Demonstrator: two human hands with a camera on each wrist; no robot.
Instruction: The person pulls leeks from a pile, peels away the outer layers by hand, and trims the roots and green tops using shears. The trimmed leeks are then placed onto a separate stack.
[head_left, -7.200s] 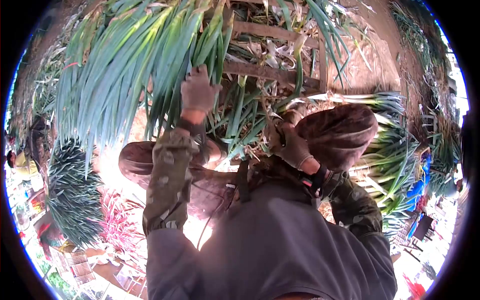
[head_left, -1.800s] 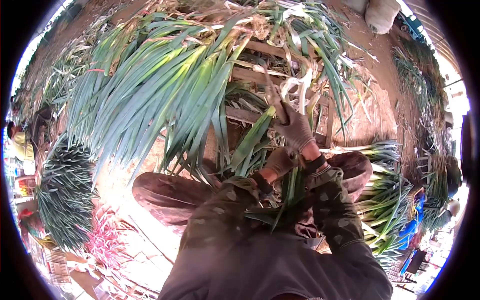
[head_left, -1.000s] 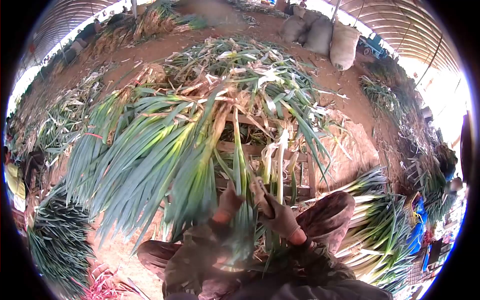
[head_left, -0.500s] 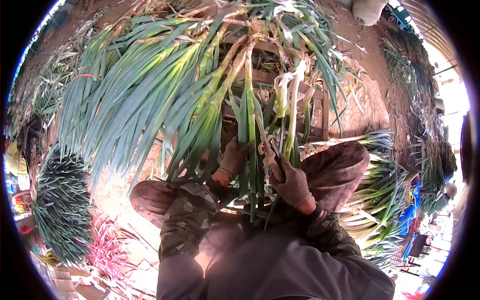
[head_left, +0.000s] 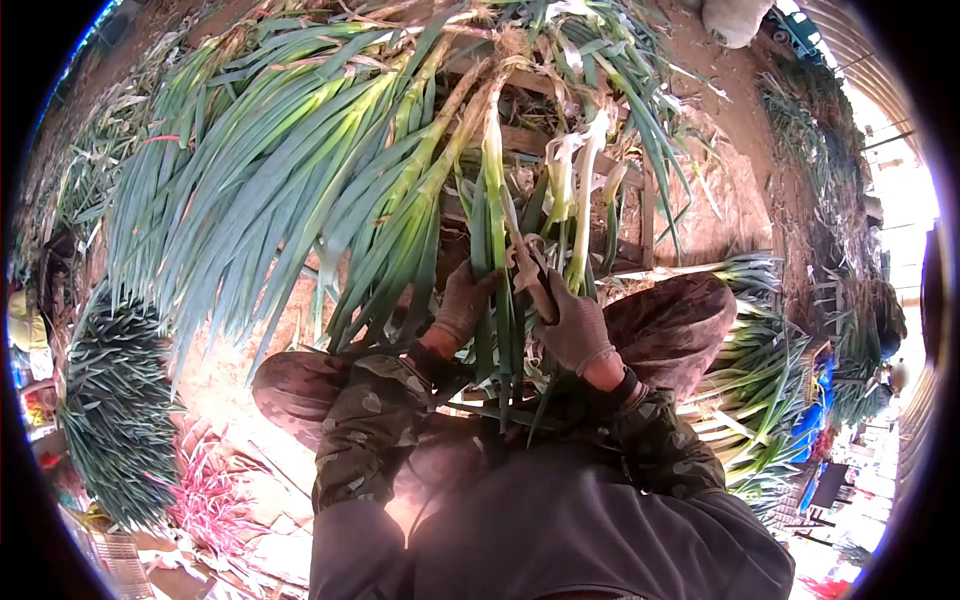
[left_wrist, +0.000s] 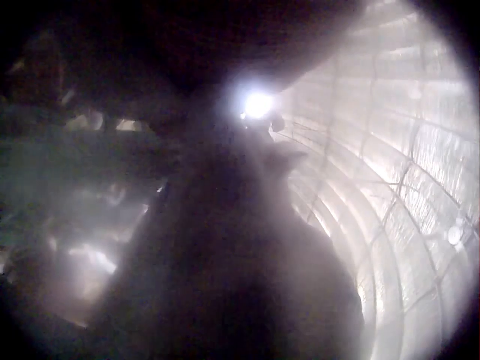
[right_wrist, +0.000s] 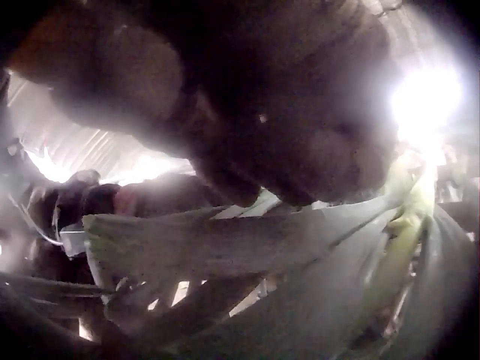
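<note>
In the head view, my gloved left hand (head_left: 465,302) grips the leafy part of a green onion (head_left: 492,220), thumb across the leaves, which hang below it. Close on its right, my gloved right hand (head_left: 578,330) holds a narrow dark tool (head_left: 546,272); its kind I cannot tell. A crumpled brown strip (head_left: 524,268) lies alongside that tool, against the onion. Gloved fingers (right_wrist: 285,187) show just above a broad green leaf (right_wrist: 187,244) in the right wrist view. The left wrist view is dark and blurred.
A large heap of green onions (head_left: 280,170) spreads over a wooden rack (head_left: 530,145) in front. Pale-stemmed onions (head_left: 750,400) lie beyond the right knee. At left stand an upright bundle (head_left: 120,420) and pink strands (head_left: 210,490).
Over several seconds the left hand has left the heap and come to grip one onion. The right hand moved forward, then back beside it. Since half a second ago, both hands have shifted slightly.
</note>
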